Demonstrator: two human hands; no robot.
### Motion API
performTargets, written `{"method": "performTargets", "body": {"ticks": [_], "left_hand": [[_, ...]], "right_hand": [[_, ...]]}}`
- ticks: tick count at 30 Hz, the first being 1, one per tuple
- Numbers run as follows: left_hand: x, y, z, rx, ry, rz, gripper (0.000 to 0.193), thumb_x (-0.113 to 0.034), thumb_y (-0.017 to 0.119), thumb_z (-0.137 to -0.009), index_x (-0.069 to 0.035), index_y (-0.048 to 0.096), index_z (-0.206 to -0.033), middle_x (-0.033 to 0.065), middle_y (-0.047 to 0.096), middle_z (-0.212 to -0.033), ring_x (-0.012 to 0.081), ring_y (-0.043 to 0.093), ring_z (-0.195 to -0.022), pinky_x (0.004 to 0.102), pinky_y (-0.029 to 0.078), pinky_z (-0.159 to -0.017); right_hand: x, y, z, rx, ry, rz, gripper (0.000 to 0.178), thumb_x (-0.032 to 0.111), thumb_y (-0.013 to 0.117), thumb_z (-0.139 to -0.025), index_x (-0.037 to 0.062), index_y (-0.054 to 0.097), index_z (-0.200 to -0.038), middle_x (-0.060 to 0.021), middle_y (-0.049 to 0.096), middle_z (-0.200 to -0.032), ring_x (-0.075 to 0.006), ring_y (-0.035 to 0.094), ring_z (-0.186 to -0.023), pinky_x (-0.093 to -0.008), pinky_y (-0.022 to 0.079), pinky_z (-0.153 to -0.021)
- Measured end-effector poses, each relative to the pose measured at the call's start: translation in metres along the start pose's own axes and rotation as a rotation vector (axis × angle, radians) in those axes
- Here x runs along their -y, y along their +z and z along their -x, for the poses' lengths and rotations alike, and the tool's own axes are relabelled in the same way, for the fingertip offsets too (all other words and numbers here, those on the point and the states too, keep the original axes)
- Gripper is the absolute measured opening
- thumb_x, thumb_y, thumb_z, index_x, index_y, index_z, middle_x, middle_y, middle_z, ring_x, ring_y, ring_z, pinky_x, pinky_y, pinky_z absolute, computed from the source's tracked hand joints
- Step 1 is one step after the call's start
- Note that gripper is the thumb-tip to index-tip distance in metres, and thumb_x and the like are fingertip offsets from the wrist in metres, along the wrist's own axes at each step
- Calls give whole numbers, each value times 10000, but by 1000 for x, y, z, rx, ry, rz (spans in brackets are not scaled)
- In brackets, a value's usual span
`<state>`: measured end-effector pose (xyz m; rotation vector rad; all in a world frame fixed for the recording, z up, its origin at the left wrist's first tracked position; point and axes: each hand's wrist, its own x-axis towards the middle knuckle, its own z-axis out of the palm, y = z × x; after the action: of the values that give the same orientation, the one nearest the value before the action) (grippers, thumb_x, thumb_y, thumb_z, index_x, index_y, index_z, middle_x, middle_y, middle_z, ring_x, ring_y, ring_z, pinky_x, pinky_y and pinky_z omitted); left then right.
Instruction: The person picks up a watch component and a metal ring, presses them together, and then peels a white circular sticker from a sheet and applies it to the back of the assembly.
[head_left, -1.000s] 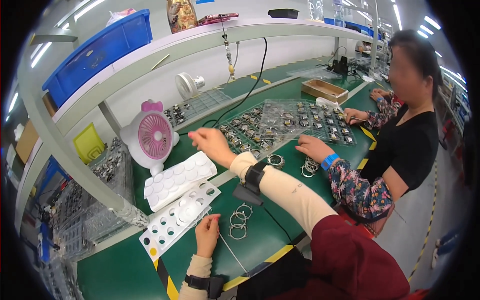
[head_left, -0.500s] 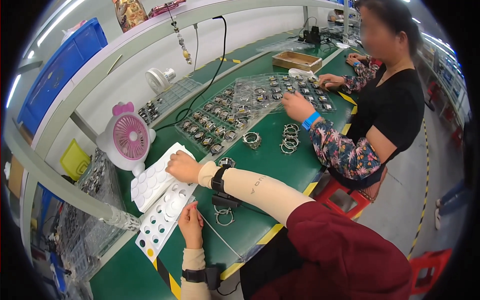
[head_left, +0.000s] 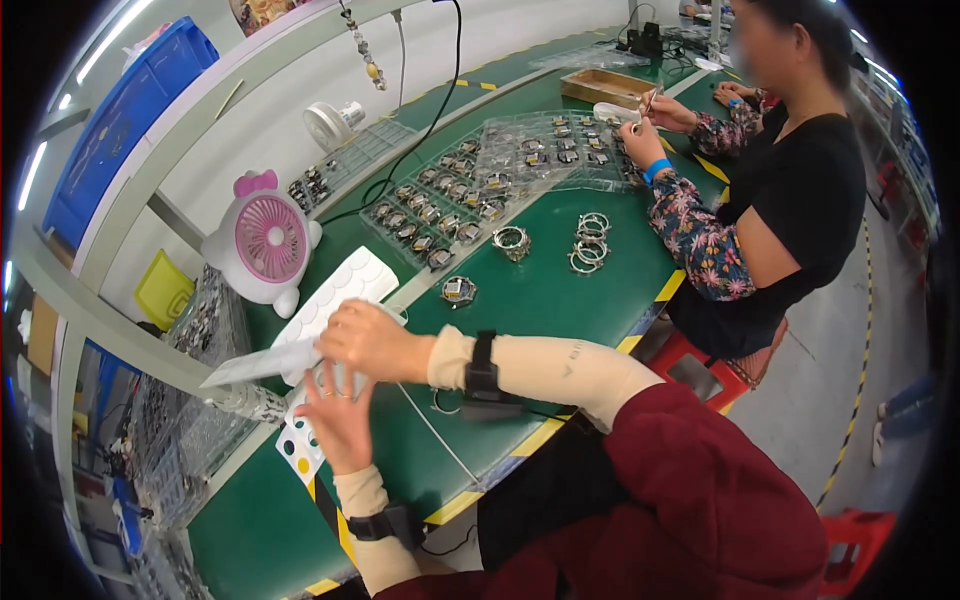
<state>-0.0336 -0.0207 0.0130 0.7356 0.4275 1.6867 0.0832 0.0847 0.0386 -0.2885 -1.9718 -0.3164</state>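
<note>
My right hand [head_left: 372, 342] is closed on the edge of a thin white sheet [head_left: 262, 364], which is lifted and tilted toward the left. Just below it my left hand [head_left: 340, 420] has its fingers spread, palm up against the sheet's near side; I see nothing held in it. Under both hands lies a white card with round holes [head_left: 299, 462], mostly covered. Behind my right hand rests a white sheet of round discs [head_left: 357, 280]. A small round metal watch part [head_left: 459, 291] sits to the right, and a metal ring [head_left: 446, 402] is partly hidden below my right forearm.
A pink and white fan [head_left: 268, 240] stands at the left. Clear trays of watch parts [head_left: 425, 213] lie behind. Metal rings [head_left: 590, 243] and a ring stack [head_left: 511, 243] are on the green table. At the right, a co-worker's hands [head_left: 645, 135] hold a small part.
My right hand has lifted the thin sheet off to the left and near side. My left hand has moved up and left, opening its fingers. The co-worker's hands have come together.
</note>
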Motion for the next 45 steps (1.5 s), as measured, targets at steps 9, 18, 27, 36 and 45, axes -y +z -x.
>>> {"method": "performTargets", "body": {"ticks": [9, 18, 27, 36, 45], "left_hand": [[-22, 17, 101, -436, 386, -263, 452, -137, 422, -934, -32, 282, -1350, 134, 395, -1340, 252, 385, -1233, 394, 328, -1031], [-12, 27, 163, -928, 814, -1276, 520, -104, 447, -901, -25, 254, -1377, 173, 303, -1409, 323, 297, -1301, 475, 225, -1063], [-9, 12, 151, -88, -62, -2354, 467, -277, 560, -856, -121, 472, -1287, 166, 349, -1383, 397, 284, -1288, 634, 161, -991], [-10, -6, 133, -67, -62, -2391, 513, -305, 518, -879, -66, 409, -1320, 142, 351, -1392, 381, 281, -1295, 638, 156, -990], [-28, 7, 100, -20, -77, -2391, 455, -249, 547, -856, -26, 456, -1243, 178, 430, -1297, 371, 400, -1191, 573, 293, -937]], "right_hand": [[92, -51, 44, 73, 975, -1079, 708, 160, 681, -781, 38, 299, -1364, -195, 359, -1337, -280, 443, -1171, -353, 387, -950], [74, -63, 55, 710, 1185, -1369, 631, 53, 659, -752, 79, 387, -1322, -84, 600, -920, -104, 546, -787, -235, 449, -686], [80, -78, 55, 948, 957, -1233, 556, 30, 626, -754, 82, 440, -1275, -77, 605, -916, -136, 566, -746, -267, 461, -684], [88, -71, 63, 736, 543, -1136, 437, 16, 598, -757, 85, 518, -1181, -112, 584, -1024, -278, 566, -905, -338, 456, -777], [82, -103, 54, 372, 440, -864, 171, 73, 642, -769, 26, 595, -926, -93, 558, -1072, -249, 545, -946, -319, 450, -788]]}}
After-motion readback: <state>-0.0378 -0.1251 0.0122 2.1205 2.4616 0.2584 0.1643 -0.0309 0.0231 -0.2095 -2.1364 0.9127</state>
